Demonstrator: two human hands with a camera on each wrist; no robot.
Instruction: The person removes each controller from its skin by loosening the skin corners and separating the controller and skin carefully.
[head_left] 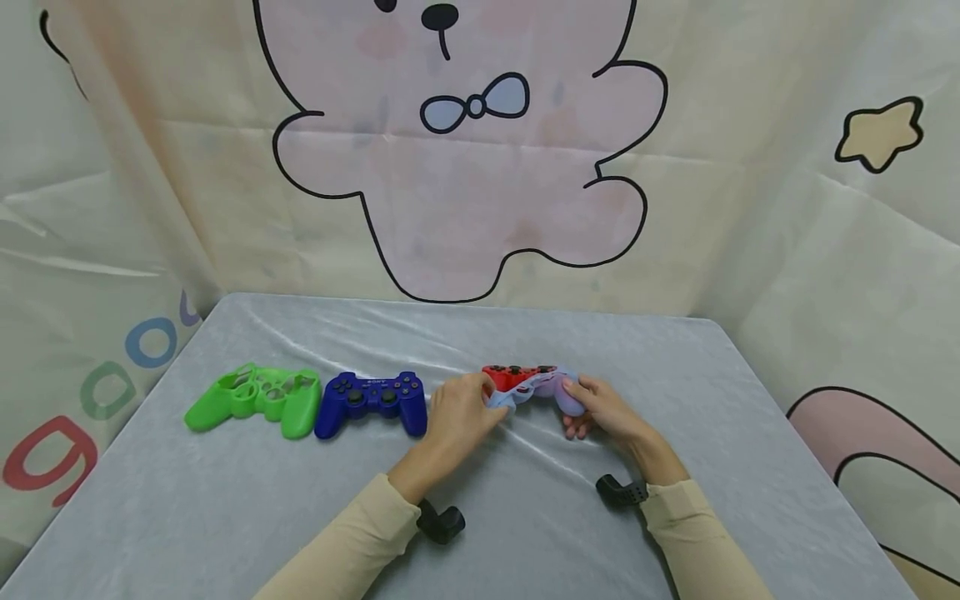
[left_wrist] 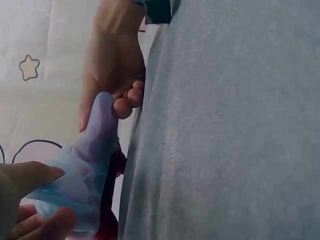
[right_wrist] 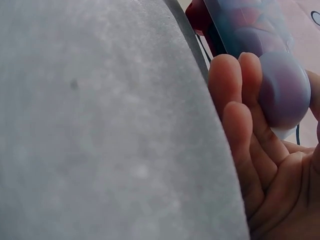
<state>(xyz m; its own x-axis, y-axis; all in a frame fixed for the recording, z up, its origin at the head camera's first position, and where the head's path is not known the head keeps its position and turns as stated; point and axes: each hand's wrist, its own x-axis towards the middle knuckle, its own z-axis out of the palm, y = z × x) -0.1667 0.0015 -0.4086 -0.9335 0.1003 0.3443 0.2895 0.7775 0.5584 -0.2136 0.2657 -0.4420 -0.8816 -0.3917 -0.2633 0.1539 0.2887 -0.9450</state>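
Both hands hold a red game controller (head_left: pixel 501 377) partly covered by a translucent blue-purple silicone cover (head_left: pixel 567 400). The cover fits over the right-hand grip, while its left part hangs loose and stretched, with the red left side bare. My left hand (head_left: pixel 459 417) pinches the loose left end of the cover; its thumb (left_wrist: pixel 42 175) and fingertips show on the soft material in the left wrist view. Around the covered right grip (right_wrist: pixel 285 90), my right hand (head_left: pixel 611 412) has its thumb on one side and curled fingers on the other.
A blue controller (head_left: pixel 372 398) lies left of my left hand on the grey cloth-covered table (head_left: pixel 525 533). Beside it, farther left, is an empty green silicone cover (head_left: pixel 262 394). A printed curtain (head_left: pixel 472 192) hangs behind the table, and each wrist wears a black camera.
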